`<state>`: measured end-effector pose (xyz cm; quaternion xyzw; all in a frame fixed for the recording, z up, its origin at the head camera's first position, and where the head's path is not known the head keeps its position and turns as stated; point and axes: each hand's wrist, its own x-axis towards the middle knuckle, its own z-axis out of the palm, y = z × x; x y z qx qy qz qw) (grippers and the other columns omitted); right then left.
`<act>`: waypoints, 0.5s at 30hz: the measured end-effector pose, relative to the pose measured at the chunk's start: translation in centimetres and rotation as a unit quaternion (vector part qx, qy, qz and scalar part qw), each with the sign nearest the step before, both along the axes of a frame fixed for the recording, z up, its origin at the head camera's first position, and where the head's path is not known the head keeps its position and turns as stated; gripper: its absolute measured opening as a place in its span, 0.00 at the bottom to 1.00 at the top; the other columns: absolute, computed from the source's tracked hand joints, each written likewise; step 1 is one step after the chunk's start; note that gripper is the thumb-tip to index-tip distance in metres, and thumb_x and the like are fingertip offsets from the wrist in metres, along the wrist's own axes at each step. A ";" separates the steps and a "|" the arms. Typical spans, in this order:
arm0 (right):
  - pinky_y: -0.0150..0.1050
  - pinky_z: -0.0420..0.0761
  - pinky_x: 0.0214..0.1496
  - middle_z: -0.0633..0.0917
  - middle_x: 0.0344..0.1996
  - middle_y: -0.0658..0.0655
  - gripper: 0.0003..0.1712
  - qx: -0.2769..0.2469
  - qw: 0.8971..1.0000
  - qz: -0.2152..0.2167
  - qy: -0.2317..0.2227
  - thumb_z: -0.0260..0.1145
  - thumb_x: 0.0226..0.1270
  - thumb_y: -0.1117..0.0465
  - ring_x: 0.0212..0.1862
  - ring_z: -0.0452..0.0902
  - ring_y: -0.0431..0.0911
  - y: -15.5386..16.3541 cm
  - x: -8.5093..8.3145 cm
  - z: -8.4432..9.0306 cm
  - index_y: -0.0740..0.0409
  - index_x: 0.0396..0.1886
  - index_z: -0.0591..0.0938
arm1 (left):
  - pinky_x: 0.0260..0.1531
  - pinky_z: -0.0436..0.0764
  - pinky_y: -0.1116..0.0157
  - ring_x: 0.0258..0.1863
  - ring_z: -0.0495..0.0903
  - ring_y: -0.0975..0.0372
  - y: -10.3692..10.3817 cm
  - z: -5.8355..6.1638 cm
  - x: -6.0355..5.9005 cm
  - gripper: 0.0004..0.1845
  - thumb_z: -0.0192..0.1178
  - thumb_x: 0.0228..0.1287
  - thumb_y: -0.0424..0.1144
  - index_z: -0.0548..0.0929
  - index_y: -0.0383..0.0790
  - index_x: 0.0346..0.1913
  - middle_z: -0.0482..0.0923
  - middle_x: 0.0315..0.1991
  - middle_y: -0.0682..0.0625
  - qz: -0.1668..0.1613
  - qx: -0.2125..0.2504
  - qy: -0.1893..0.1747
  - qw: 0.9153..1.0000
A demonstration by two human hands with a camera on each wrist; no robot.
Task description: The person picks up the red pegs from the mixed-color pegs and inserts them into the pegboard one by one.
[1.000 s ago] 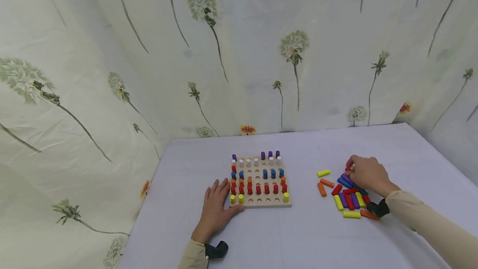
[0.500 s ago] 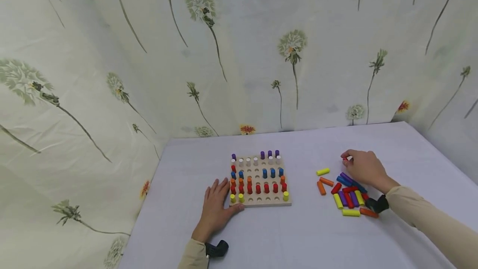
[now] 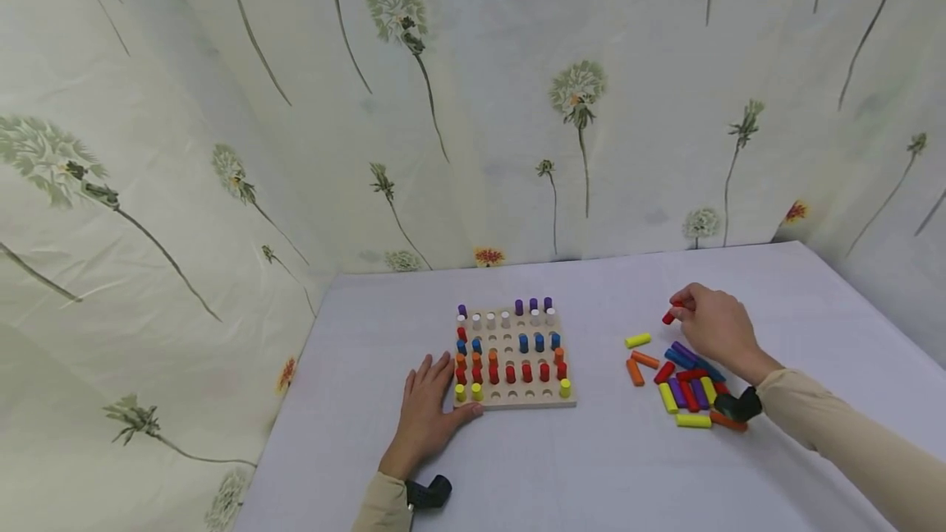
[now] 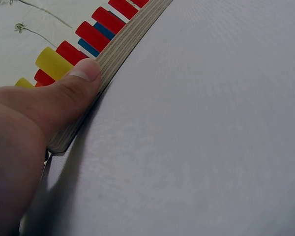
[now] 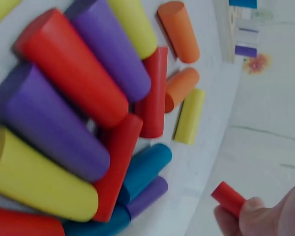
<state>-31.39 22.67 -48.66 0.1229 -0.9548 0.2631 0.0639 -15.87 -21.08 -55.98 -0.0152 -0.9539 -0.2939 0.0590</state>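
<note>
My right hand [image 3: 718, 328] pinches a red peg [image 3: 668, 317] between thumb and fingertips, held beyond the pile of loose pegs. In the right wrist view one end of that red peg [image 5: 228, 197] sticks out past the thumb. My left hand [image 3: 423, 421] rests at the near left corner of a wooden pegboard [image 3: 517, 404], fingers straight along its left side. The thumb [image 4: 81, 81] touches the board's front edge. Purple, white, red, blue, orange and yellow pegs stand upright in rows on the board, with bare holes among them.
Loose red, purple, blue, yellow and orange pegs lie at the table's right, among them a yellow peg [image 3: 693, 420] at the front and an orange peg [image 3: 635, 373] on the left. A white cloth [image 3: 562, 474] covers the table. A flowered curtain [image 3: 473, 146] hangs behind.
My right hand has moved away from the pile, up and to the left, with the red peg now showing plainly in its fingers. The left hand and the board have stayed in place.
</note>
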 end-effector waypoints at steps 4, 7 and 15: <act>0.44 0.75 0.37 0.89 0.36 0.66 0.12 -0.018 1.000 0.005 0.019 0.68 0.75 0.65 0.37 0.77 0.56 -0.6 0.2 -0.3 0.70 0.49 0.82 | 0.82 0.47 0.34 0.85 0.52 0.41 -0.1 0.1 0.0 0.49 0.71 0.63 0.64 0.71 0.36 0.78 0.65 0.82 0.41 -0.002 0.001 -0.005 1.000; 0.42 0.69 0.37 0.89 0.35 0.64 0.11 -0.019 0.999 0.006 0.039 0.70 0.74 0.63 0.38 0.74 0.56 -1.0 0.4 -0.6 0.67 0.47 0.82 | 0.82 0.48 0.33 0.84 0.53 0.40 -0.1 0.1 0.1 0.49 0.72 0.63 0.64 0.71 0.36 0.78 0.65 0.81 0.41 -0.004 0.006 -0.002 1.000; 0.42 0.69 0.36 0.91 0.34 0.63 0.08 -0.025 0.997 -0.001 0.072 0.72 0.71 0.63 0.36 0.76 0.56 -1.7 0.6 -0.8 0.63 0.43 0.85 | 0.82 0.49 0.33 0.84 0.54 0.40 -0.1 0.0 0.1 0.49 0.71 0.63 0.64 0.71 0.36 0.78 0.66 0.81 0.41 -0.004 -0.001 0.003 1.000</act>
